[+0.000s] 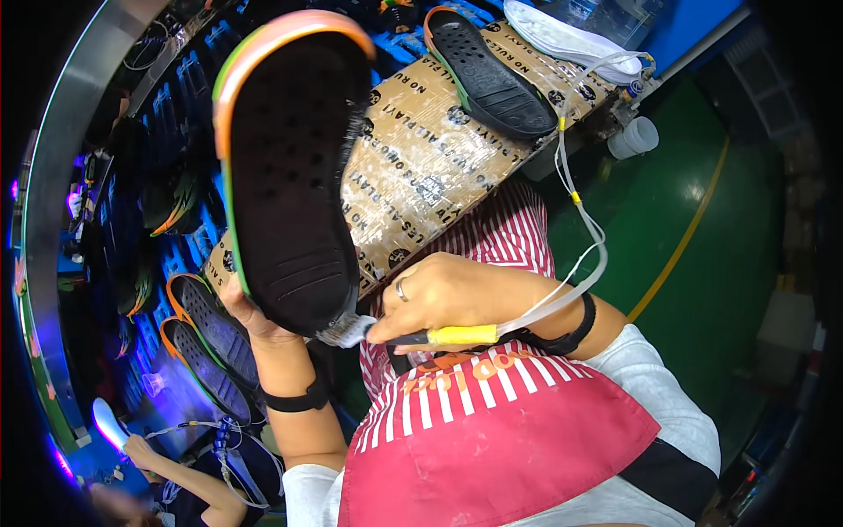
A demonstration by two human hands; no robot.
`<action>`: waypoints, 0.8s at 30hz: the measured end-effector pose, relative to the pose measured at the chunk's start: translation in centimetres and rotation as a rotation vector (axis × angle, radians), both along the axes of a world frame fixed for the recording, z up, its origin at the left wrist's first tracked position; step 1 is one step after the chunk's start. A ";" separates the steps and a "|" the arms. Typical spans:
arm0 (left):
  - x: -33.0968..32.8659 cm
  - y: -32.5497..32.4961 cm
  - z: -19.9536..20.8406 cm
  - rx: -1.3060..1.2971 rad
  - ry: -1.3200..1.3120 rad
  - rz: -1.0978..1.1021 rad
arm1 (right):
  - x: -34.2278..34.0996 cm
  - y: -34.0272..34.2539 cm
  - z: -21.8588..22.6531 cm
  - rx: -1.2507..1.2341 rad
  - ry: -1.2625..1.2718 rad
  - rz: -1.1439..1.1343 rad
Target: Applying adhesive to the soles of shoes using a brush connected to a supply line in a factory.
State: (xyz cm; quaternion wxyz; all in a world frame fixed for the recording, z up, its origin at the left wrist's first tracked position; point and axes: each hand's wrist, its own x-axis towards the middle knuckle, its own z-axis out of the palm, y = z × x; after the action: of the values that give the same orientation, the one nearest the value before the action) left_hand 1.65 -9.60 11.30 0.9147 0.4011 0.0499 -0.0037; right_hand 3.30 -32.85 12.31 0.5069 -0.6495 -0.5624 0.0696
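Note:
My left hand (253, 318) grips the edge of a large shoe sole (290, 193) near its heel and holds it raised, its inner face toward me. The sole is black inside, with holes at the forefoot and an orange and green rim. In my right hand (443, 294) is a glue brush (465, 335) with a yellow band on its handle. Its pale bristles (344, 330) touch the heel end of the sole. From the handle a clear tube (601, 259) runs up to a fitting at the bench's right end.
A worktop covered in printed brown paper (421, 145) lies ahead, bearing another black sole (500, 83) and a white sole (571, 39). Several soles (206, 364) stand on the blue line at left. A white cup (634, 138) hangs at right. Lower left, another person's hand (138, 450) holds a pale sole.

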 end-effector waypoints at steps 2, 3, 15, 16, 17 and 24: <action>0.0 0.2 0.2 0.059 0.054 -0.050 | 0.2 -0.5 0.2 -0.013 0.009 0.072; 0.0 -0.2 1.3 0.086 0.027 -0.135 | 0.3 -0.5 0.3 -0.025 0.016 0.134; 0.8 -0.4 1.8 0.145 0.386 -0.384 | -0.1 -0.6 0.7 0.012 -0.029 0.039; 0.9 -0.6 2.2 0.142 0.384 -0.385 | -0.3 -0.4 0.8 0.009 -0.030 0.039; 1.2 -0.7 2.4 0.195 0.386 -0.434 | -0.5 -0.2 0.8 -0.018 -0.046 0.009; 1.6 -1.5 3.6 0.297 0.501 -0.527 | -0.8 -1.4 1.2 -0.132 -0.070 0.076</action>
State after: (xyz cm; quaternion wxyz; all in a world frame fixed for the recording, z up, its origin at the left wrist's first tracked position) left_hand 3.28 -11.10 14.93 0.7738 0.5150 0.1670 -0.3289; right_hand 2.50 -34.28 13.55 0.4403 -0.6615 -0.5983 0.1030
